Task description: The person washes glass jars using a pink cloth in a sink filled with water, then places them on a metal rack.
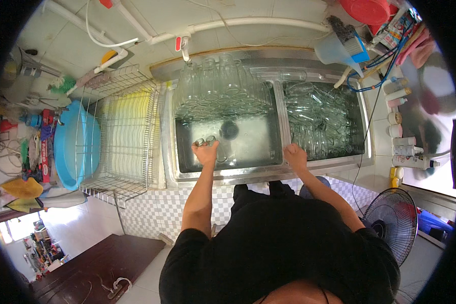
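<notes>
Two small clear glass bottles point(210, 139) are gripped side by side in my left hand point(205, 152), over the front left of the left basin of a stainless steel sink point(282, 125). My right hand point(296, 155) rests at the divider between the basins; its fingers are curled, and whether it holds anything does not show. Upright glass bottles point(228, 76) stand packed along the back of the left basin, near the tap point(185, 51). The right basin is filled with many more glass bottles point(315, 114), some lying, some standing. A drain point(229, 130) shows in the left basin.
Left of the sink stands a wire rack point(148, 114) beside a blue plastic basin point(76, 144). A translucent jug point(328, 49) and a blue-backed brush point(359, 49) hang at the back right. A floor fan point(391, 226) stands at the lower right; small bottles line the right ledge.
</notes>
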The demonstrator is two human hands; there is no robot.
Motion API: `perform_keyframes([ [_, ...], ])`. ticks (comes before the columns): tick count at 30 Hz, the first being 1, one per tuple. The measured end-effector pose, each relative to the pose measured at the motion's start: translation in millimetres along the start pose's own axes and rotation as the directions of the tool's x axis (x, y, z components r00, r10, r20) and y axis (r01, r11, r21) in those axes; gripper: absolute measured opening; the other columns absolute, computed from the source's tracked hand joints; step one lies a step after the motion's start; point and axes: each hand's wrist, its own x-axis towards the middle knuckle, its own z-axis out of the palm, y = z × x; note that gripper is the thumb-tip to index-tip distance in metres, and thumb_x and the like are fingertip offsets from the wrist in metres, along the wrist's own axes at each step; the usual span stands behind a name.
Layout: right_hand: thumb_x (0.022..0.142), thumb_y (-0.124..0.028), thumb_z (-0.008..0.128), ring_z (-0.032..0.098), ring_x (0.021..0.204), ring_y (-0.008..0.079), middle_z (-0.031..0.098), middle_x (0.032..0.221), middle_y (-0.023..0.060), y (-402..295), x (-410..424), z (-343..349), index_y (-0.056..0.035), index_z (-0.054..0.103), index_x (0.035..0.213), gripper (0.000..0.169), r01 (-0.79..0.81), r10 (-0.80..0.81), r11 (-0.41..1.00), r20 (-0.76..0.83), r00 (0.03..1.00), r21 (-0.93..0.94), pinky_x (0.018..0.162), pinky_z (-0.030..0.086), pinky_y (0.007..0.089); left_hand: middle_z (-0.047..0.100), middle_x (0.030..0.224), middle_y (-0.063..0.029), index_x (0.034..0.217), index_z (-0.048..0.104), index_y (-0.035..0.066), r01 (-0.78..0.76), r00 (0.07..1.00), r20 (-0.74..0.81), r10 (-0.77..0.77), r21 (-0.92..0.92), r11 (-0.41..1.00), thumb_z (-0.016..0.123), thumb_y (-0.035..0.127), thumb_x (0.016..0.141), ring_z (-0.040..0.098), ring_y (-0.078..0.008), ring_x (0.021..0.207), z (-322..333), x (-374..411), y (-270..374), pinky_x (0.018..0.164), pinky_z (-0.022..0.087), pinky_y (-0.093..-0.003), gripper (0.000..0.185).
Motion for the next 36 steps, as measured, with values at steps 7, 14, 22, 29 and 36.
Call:
perform_keyframes([
  [7, 0.081, -0.026, 0.071, 0.062, 0.073, 0.0352, 0.063, 0.086, 0.0169, 9, -3, 6, -0.0032, 0.061, 0.094, 0.029, 0.084, -0.087, 0.995, 0.054, 0.995, 0.046, 0.068, 0.050, 0.0406, 0.043, 0.133, -0.0276, 0.122, 0.057, 0.003, -0.139, 0.972, -0.213, 0.098, -0.188, 0.972, 0.080, 0.029, 0.067, 0.041, -0.0410, 0.123, -39, 41, 52, 0.104, 0.036, -0.0463, 0.065],
  [14, 0.077, -0.019, 0.070, 0.058, 0.095, 0.0357, 0.060, 0.102, 0.0153, 15, 7, 15, -0.0067, 0.059, 0.101, 0.029, 0.284, -0.277, 0.952, 0.075, 0.958, -0.115, 0.080, 0.047, 0.0425, 0.046, 0.133, -0.0246, 0.109, 0.066, 0.009, -0.526, 0.842, -0.188, 0.506, -0.079, 0.847, 0.070, 0.033, 0.079, 0.041, -0.0379, 0.128, -182, 65, 220, 0.104, 0.034, -0.0452, 0.039],
  [22, 0.072, -0.009, 0.066, 0.057, 0.094, 0.0358, 0.059, 0.096, 0.0126, 39, 6, 11, -0.0088, 0.059, 0.097, 0.025, 0.406, -0.405, 0.914, 0.110, 0.908, 0.008, 0.081, 0.048, 0.0433, 0.042, 0.144, -0.0159, 0.123, 0.063, 0.011, -0.247, 0.937, 0.337, 0.094, 0.446, 0.861, 0.061, 0.063, 0.076, 0.040, -0.0367, 0.130, -140, 152, 287, 0.105, 0.034, -0.0505, 0.070],
  [29, 0.073, -0.010, 0.065, 0.057, 0.094, 0.0344, 0.060, 0.098, 0.0116, 46, 8, -5, -0.0083, 0.061, 0.095, 0.023, 0.389, -0.391, 0.920, 0.122, 0.912, 0.036, 0.081, 0.048, 0.0427, 0.041, 0.143, -0.0130, 0.133, 0.054, 0.012, 0.084, 0.988, 0.083, -0.132, 0.430, 0.899, 0.067, 0.064, 0.068, 0.044, -0.0337, 0.127, -125, 126, 325, 0.102, 0.034, -0.0564, 0.084],
  [36, 0.075, -0.011, 0.065, 0.057, 0.096, 0.0336, 0.059, 0.099, 0.0114, 49, 10, -1, -0.0080, 0.061, 0.096, 0.022, 0.386, -0.386, 0.922, 0.167, 0.907, 0.037, 0.082, 0.048, 0.0423, 0.050, 0.134, -0.0168, 0.107, 0.071, 0.009, -0.035, 0.999, 0.012, 0.033, 0.275, 0.961, 0.071, 0.062, 0.064, 0.052, -0.0305, 0.117, -158, 113, 297, 0.097, 0.043, -0.0443, 0.069],
])
